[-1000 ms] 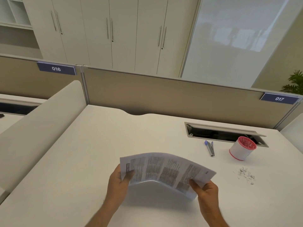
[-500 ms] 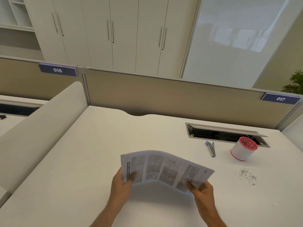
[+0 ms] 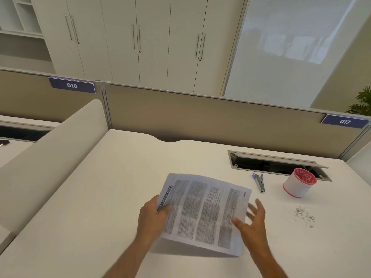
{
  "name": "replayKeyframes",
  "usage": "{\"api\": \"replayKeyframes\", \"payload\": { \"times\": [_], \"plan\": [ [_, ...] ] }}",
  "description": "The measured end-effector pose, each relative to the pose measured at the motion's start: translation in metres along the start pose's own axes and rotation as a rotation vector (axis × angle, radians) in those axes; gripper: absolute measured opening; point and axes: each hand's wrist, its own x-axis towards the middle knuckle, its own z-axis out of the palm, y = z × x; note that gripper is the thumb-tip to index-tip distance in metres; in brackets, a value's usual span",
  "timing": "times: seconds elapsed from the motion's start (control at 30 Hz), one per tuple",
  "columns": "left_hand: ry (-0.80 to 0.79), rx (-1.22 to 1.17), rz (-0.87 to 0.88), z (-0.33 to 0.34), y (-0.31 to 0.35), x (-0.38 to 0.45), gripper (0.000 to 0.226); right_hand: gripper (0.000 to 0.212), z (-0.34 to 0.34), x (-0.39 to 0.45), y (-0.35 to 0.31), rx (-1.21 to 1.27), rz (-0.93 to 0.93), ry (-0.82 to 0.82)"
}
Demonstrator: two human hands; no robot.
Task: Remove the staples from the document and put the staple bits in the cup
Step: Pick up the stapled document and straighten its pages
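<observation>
**Open desk to the left, clutter to the right**

The desk [image 3: 84, 197] lies bare left of the document [image 3: 202, 211], bounded by the curved side screen [image 3: 50, 149]. Right of the sheet stand a stapler [image 3: 259, 182], a cup [image 3: 299, 184] and loose staple bits [image 3: 302, 213], with open lanes between them. The open cable tray [image 3: 277, 164] and partition [image 3: 210, 119] close the far side.

Left hand [image 3: 152, 215] pinches document [image 3: 204, 211]; right hand [image 3: 251, 221] spread.
</observation>
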Motion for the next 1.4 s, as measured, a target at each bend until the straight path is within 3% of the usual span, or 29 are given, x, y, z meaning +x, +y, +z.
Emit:
{"api": "replayKeyframes", "payload": {
  "times": [0.1, 0.17, 0.27, 0.4, 0.5, 0.63, 0.87, 1.03, 1.4],
  "plan": [
    [-0.053, 0.143, 0.04, -0.002, 0.009, 0.006, 0.025, 0.104, 0.0, 0.005, -0.017, -0.258, -0.203, 0.128],
    [-0.122, 0.239, 0.057, -0.003, 0.018, 0.009, 0.02, 0.094, 0.003, 0.006, -0.031, -0.356, -0.402, 0.068],
    [-0.212, 0.403, 0.118, -0.003, 0.031, 0.014, 0.016, 0.078, 0.01, 0.007, -0.053, -0.44, -0.538, -0.126],
    [-0.297, 0.541, 0.22, 0.001, 0.049, 0.017, 0.016, 0.05, 0.019, 0.007, -0.076, -0.41, -0.44, -0.414],
    [-0.355, 0.562, 0.234, 0.001, 0.055, 0.017, 0.017, 0.011, 0.022, 0.008, -0.078, -0.373, -0.447, -0.401],
    [-0.416, 0.471, 0.18, -0.005, 0.058, 0.019, 0.015, 0.011, 0.019, 0.008, -0.071, -0.273, -0.37, -0.405],
    [-0.151, 0.077, 0.039, -0.017, 0.057, 0.021, 0.004, 0.013, 0.005, 0.004, -0.063, 0.057, -0.113, -0.321],
    [-0.164, -0.196, -0.047, -0.003, 0.057, 0.008, 0.022, 0.016, 0.004, 0.0, -0.058, 0.181, -0.041, -0.262],
    [-0.049, -0.314, -0.038, 0.024, 0.06, -0.01, 0.032, 0.016, 0.006, -0.005, -0.05, 0.234, -0.007, -0.224]
  ]
}}
